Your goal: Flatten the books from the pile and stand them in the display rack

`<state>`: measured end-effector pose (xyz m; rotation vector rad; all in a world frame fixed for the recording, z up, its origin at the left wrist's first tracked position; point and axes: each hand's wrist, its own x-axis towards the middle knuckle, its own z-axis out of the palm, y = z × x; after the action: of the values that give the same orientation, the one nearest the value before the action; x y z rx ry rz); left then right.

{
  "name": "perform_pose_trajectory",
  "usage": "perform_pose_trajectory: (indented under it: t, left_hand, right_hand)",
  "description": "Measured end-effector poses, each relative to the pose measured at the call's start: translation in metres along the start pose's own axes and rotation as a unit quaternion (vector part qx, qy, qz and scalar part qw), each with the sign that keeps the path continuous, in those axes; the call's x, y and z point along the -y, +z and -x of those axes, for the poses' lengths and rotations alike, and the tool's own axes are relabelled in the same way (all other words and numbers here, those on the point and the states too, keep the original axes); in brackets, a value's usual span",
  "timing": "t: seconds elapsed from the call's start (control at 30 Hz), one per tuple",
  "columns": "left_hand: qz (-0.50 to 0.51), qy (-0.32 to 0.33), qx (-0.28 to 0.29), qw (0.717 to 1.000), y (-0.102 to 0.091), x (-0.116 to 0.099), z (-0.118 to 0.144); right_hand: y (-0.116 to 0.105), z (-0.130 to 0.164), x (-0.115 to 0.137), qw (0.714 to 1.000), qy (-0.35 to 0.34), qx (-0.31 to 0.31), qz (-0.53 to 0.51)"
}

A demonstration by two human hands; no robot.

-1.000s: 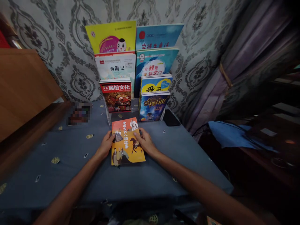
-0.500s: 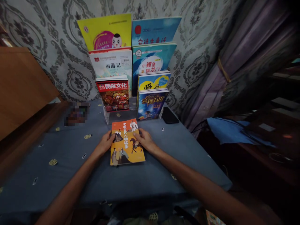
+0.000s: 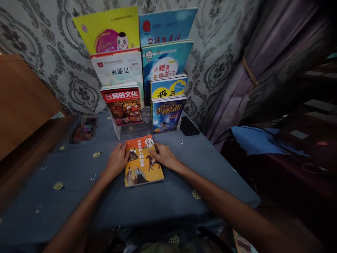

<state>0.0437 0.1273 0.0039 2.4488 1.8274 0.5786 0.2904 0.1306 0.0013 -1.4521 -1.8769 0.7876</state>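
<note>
An orange book (image 3: 143, 172) with white Chinese lettering and painted figures, among them a horse, lies face up on or just above the blue tablecloth. My left hand (image 3: 118, 159) is at its left edge, thumb against the cover and fingers along the side. On the opposite edge, my right hand (image 3: 164, 156) grips the book with its thumb on the cover; its other fingers are partly hidden. Just beyond stands a clear book rack (image 3: 126, 130), holding a red book (image 3: 122, 107) at front left and a dark blue book (image 3: 167, 116) at front right.
Behind these in the rack are a yellow-green book (image 3: 110, 26), a white book (image 3: 121, 68) and several blue ones. A black phone (image 3: 189, 126) lies right of the rack. The tablecloth (image 3: 200, 165) reaches the table's right edge, beside a purple curtain (image 3: 237, 88). A brown wooden panel (image 3: 23, 102) stands left.
My view has shifted slightly, so the rack sits further left and higher. My left hand has spread more along the book's left edge; the book has barely moved.
</note>
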Motion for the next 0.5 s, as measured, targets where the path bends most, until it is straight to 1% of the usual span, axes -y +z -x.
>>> perform_pose_trajectory:
  t: [0.07, 0.13, 0.2, 0.3, 0.37, 0.43, 0.47, 0.5]
  left_hand:
    - [0.013, 0.021, -0.003, 1.0, 0.008, 0.004, -0.002]
    - [0.031, 0.033, -0.003, 0.999, 0.014, 0.01, -0.006]
    - [0.047, 0.047, 0.008, 0.998, 0.015, 0.018, -0.012]
    - [0.063, 0.068, 0.048, 0.995, 0.011, 0.025, -0.024]
    - [0.068, 0.081, 0.075, 0.992, 0.007, 0.024, -0.03]
    - [0.056, 0.081, 0.087, 0.991, 0.003, 0.017, -0.032]
    - [0.042, 0.078, 0.088, 0.992, 0.002, 0.011, -0.032]
    - [0.026, 0.074, 0.086, 0.993, 0.001, 0.004, -0.031]
  right_hand:
    - [0.0, 0.005, 0.002, 0.998, 0.02, 0.031, -0.048]
    - [0.003, 0.014, 0.005, 0.988, 0.047, 0.087, -0.119]
    - [0.007, 0.025, 0.008, 0.972, 0.064, 0.131, -0.185]
    - [0.012, 0.039, 0.013, 0.954, 0.063, 0.165, -0.242]
    - [0.011, 0.042, 0.016, 0.946, 0.056, 0.205, -0.244]
    - [0.005, 0.038, 0.018, 0.947, 0.044, 0.24, -0.209]
    - [0.001, 0.035, 0.019, 0.954, 0.03, 0.239, -0.178]
    - [-0.003, 0.031, 0.019, 0.966, 0.012, 0.219, -0.14]
